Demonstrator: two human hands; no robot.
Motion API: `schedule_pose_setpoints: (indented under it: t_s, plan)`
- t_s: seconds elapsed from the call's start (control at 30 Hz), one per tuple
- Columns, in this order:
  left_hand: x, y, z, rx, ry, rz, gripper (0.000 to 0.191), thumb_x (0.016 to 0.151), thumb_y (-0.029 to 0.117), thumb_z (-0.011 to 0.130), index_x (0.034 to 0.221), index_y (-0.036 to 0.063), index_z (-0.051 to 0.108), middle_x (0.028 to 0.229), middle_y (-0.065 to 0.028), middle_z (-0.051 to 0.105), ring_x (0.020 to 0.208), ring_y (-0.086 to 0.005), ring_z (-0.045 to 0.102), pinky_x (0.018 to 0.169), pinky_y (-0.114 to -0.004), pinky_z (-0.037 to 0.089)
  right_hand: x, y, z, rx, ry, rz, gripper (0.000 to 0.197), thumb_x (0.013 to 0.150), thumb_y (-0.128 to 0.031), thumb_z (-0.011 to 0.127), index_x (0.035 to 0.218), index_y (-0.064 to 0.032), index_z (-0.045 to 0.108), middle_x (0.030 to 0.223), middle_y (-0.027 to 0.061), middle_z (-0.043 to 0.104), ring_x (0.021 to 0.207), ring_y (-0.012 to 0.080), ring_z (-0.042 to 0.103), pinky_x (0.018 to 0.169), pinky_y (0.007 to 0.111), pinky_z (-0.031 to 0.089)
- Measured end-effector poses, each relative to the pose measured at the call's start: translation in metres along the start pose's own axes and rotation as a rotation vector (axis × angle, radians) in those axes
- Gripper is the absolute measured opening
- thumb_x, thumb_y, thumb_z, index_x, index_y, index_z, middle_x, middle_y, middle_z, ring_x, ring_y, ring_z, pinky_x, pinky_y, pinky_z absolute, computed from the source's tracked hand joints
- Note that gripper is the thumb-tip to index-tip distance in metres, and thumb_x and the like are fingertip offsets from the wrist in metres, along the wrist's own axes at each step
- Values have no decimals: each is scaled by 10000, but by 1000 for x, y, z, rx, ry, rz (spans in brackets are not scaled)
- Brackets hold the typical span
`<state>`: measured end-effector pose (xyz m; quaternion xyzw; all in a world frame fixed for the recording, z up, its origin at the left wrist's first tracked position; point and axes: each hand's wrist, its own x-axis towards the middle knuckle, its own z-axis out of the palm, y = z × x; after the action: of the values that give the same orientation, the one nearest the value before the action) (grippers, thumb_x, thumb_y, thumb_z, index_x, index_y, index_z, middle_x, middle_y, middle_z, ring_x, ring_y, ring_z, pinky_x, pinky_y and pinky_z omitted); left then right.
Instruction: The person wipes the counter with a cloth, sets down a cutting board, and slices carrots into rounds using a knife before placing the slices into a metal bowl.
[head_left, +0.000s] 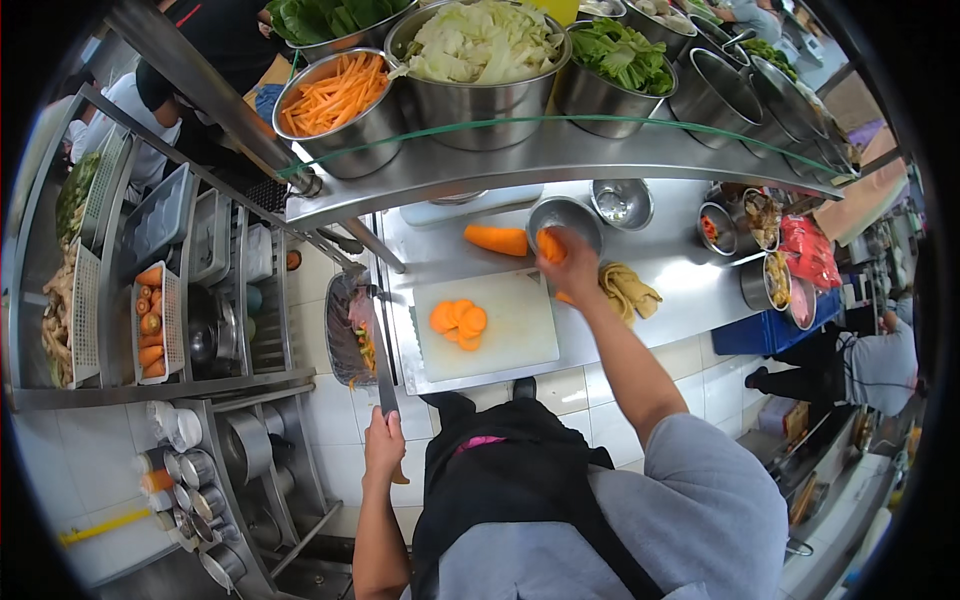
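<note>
My left hand (385, 444) grips the handle of a long kitchen knife (386, 375), its blade pointing away from me beside the left edge of the steel table. Over a steel bowl (564, 206), my right hand (574, 266) holds orange carrot pieces (552, 244). A large peeled carrot piece (496, 240) lies just left of that bowl. On the white cutting board (517, 330) rests an overlapping pile of round carrot slices (459, 322). Part of another carrot shows beneath my right wrist. A yellowish cloth (628, 291) lies crumpled to the right of my hand.
A steel shelf (487, 166) above the table bears containers of carrot strips (335, 94), chopped cabbage (484, 41) and greens. A lined waste bin (349, 330) stands left of the table, near a rack with carrot baskets (159, 322). A co-worker (870, 364) stands at the right.
</note>
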<state>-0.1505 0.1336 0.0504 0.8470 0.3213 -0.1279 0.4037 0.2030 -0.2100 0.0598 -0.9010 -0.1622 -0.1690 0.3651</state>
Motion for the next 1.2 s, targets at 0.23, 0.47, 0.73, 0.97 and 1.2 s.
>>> schedule_pose_setpoints:
  t_s: [0.23,0.47,0.73,0.97,1.2]
  plan:
    - [-5,8,-15,-40,-47,-33,263,1114,278,532,1075,19,517,760,-227,699,588,-367,712,538,-488,539,50,35,-5,-238,49,-142,478,769,-294,931,1157,-78,753,1110,137,754,1041,360,726,904,450,591]
    - [5,-10,-11,-5,-30,3,255,1104,257,527,1085,3,521,928,-293,735,876,-521,712,751,-587,544,-65,-86,78,-35,-579,-499,784,874,-627,762,1487,-164,603,1576,169,516,1457,417,460,1221,556,340]
    - [12,-3,-11,-10,-50,3,270,1093,269,546,1100,-1,527,1009,-318,730,977,-563,673,821,-623,522,-97,-78,129,-142,-639,-518,836,883,-641,722,1559,-185,540,1380,100,593,1283,310,539,1097,481,391]
    - [7,-12,-1,-6,-41,10,250,1088,268,552,1126,22,526,962,-314,723,962,-571,668,809,-649,513,-82,-81,118,-68,-699,-582,591,835,-434,758,1322,-124,632,1186,90,598,1102,291,565,987,437,421]
    - [5,4,-1,23,-49,39,275,1087,288,533,1116,15,511,989,-321,720,970,-579,663,833,-661,512,-81,-78,91,-135,-721,-629,574,867,-439,728,1352,-147,637,1293,114,609,1156,302,570,989,471,419]
